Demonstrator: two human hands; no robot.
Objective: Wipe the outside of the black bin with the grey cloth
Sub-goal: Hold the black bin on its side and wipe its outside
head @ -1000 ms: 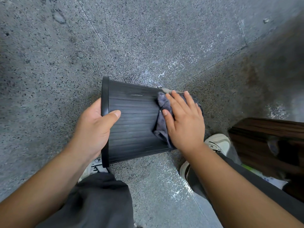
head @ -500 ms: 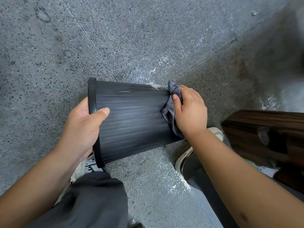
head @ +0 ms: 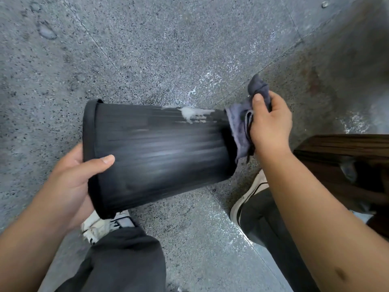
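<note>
The black ribbed bin point(head: 160, 152) lies tipped on its side above the floor, rim to the left, base to the right. My left hand point(head: 73, 182) grips its rim, thumb over the outer wall. A white smear point(head: 189, 113) shows on the upper side near the base. My right hand point(head: 269, 125) holds the bunched grey cloth point(head: 242, 127) against the base end of the bin, with a fold of cloth sticking up above my fingers. The bin's inside is hidden.
Speckled grey stone floor point(head: 189, 49) lies all around, with white scuff marks behind the bin. My two shoes point(head: 105, 226) point(head: 250, 194) and dark trouser legs are below the bin. A dark wooden piece of furniture point(head: 345, 161) stands at the right.
My right hand slid the cloth rightward along the bin's side, from the middle to the base end, uncovering the white smear. The bin has turned in my left hand.
</note>
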